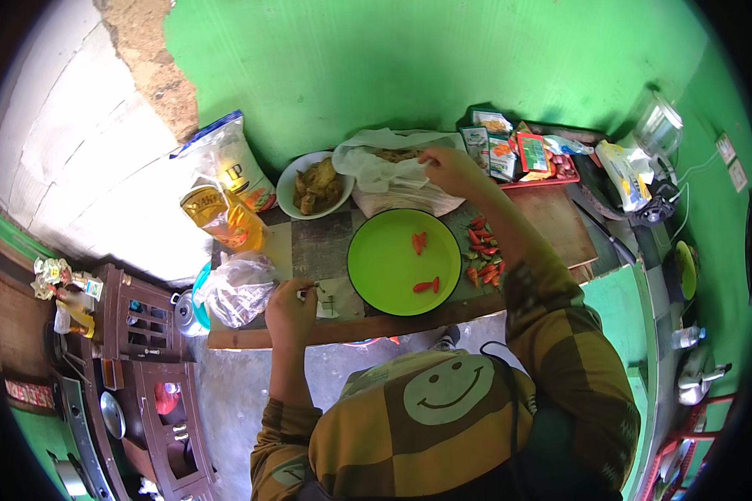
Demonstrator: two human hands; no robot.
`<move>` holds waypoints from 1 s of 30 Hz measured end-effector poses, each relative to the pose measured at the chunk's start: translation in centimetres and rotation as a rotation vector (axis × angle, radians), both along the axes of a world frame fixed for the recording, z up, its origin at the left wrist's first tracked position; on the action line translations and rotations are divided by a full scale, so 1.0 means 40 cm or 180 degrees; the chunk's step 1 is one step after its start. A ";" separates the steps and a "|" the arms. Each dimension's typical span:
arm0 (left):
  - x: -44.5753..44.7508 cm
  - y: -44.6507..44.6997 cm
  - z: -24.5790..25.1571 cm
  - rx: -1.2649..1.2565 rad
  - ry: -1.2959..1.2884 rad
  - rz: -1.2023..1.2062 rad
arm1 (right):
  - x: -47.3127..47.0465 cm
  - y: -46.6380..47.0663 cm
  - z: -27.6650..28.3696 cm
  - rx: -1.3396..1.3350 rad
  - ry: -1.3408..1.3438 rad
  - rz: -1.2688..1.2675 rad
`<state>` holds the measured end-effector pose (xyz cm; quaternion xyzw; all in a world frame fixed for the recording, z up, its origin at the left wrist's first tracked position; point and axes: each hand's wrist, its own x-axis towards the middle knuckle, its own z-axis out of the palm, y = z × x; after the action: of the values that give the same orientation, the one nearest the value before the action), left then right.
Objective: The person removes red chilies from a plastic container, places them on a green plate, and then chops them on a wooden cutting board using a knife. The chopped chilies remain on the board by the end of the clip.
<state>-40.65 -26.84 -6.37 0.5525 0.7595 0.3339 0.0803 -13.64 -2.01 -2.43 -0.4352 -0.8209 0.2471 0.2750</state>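
My left hand (291,312) is at the table's front edge, thumb and finger pinched on what looks like a small green stem (318,287). Beside it, several stem bits (328,305) lie on the tabletop. Over the opening of a white plastic bag (401,181) reaches my right hand (452,170), its fingertips close together; whether they hold anything is too small to tell. Brownish contents (396,155) show in the bag. A lime-green basin (382,269) between my arms contains several red chilies (422,287). More red chilies (485,247) are heaped right of it, partly under my right forearm.
A bowl of cooked-looking food (318,188), an oil pouch (225,219) and a knotted plastic bag (241,288) stand to the left. Behind my right arm are seasoning packets (501,150), a red tray of shallots (561,168), a wooden board (554,216) and a dark-handled knife (614,241).
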 end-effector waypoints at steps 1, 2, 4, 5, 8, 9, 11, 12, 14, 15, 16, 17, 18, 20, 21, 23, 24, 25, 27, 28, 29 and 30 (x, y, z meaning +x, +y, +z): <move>-0.007 0.005 -0.006 -0.0093 0.0082 -0.0057 | 0.031 -0.071 0.027 0.0212 -0.0143 -0.0305; -0.013 0.011 -0.009 -0.0180 0.0163 -0.0141 | 0.085 -0.117 0.017 0.0100 -0.0548 -0.0196; -0.006 0.015 -0.007 -0.0213 0.0095 -0.0182 | 0.149 -0.225 0.005 -0.0343 -0.1514 -0.0107; 0.009 0.015 0.013 -0.0162 -0.0042 -0.0178 | 0.164 -0.285 -0.001 -0.0680 -0.2060 -0.0166; 0.056 0.014 0.066 0.0305 -0.0460 -0.0566 | 0.180 -0.387 -0.094 -0.0364 -0.2002 -0.0767; 0.072 0.011 0.075 0.0521 -0.0603 -0.0735 | 0.177 -0.400 -0.118 -0.0165 -0.1784 -0.0850; 0.111 0.007 0.078 0.0508 -0.0855 -0.1066 | 0.189 -0.415 -0.142 0.0063 -0.1354 -0.1060; 0.132 0.005 0.080 0.0514 -0.0966 -0.1232 | 0.186 -0.427 -0.117 0.0110 -0.1130 -0.1180; 0.169 0.001 0.065 -0.0272 -0.1966 -0.1405 | 0.168 -0.447 -0.058 -0.0053 -0.0535 -0.1110; 0.203 0.002 0.064 -0.0260 -0.2277 -0.1487 | 0.157 -0.462 -0.026 -0.0276 -0.0183 -0.0956; 0.240 0.006 0.065 -0.0267 -0.2585 -0.1566 | 0.140 -0.478 -0.005 -0.0517 0.0174 -0.0803; 0.262 0.006 0.066 -0.0271 -0.2893 -0.1640 | 0.119 -0.494 0.009 -0.0285 0.0135 -0.0562; 0.272 0.008 0.062 -0.0315 -0.2928 -0.1714 | 0.097 -0.512 0.018 -0.0052 0.0104 -0.0350; 0.282 0.017 0.046 -0.0379 -0.2996 -0.1851 | 0.054 -0.537 0.023 0.0266 0.0134 -0.0082; 0.279 0.018 0.039 -0.0439 -0.3043 -0.1776 | 0.041 -0.542 0.016 0.0364 0.0187 -0.0016; 0.261 0.013 0.018 -0.0556 -0.3139 -0.1626 | 0.017 -0.546 -0.011 0.0564 0.0285 0.0119; 0.248 0.007 -0.002 -0.0442 -0.3093 -0.1664 | 0.001 -0.551 -0.017 0.0805 0.0321 0.0214; 0.236 0.001 -0.025 -0.0350 -0.3043 -0.1719 | -0.007 -0.555 -0.018 0.0730 0.0377 0.0322; 0.207 -0.012 -0.049 -0.0397 -0.3384 -0.1703 | -0.019 -0.560 -0.020 0.0588 0.0490 0.0547; 0.189 -0.018 -0.053 -0.0541 -0.3771 -0.1621 | -0.023 -0.560 -0.022 0.0118 0.0633 0.0544; 0.176 -0.021 -0.056 -0.0686 -0.4155 -0.1526 | -0.026 -0.556 -0.025 -0.0353 0.0777 0.0546; 0.171 -0.023 -0.054 -0.0646 -0.4381 -0.1401 | -0.028 -0.550 -0.027 -0.0820 0.0905 0.0568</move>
<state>-33.83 -27.76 -8.52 0.3473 0.4356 0.5096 0.6557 -14.76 -24.01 -3.50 -0.3530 -0.7708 0.4323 0.3071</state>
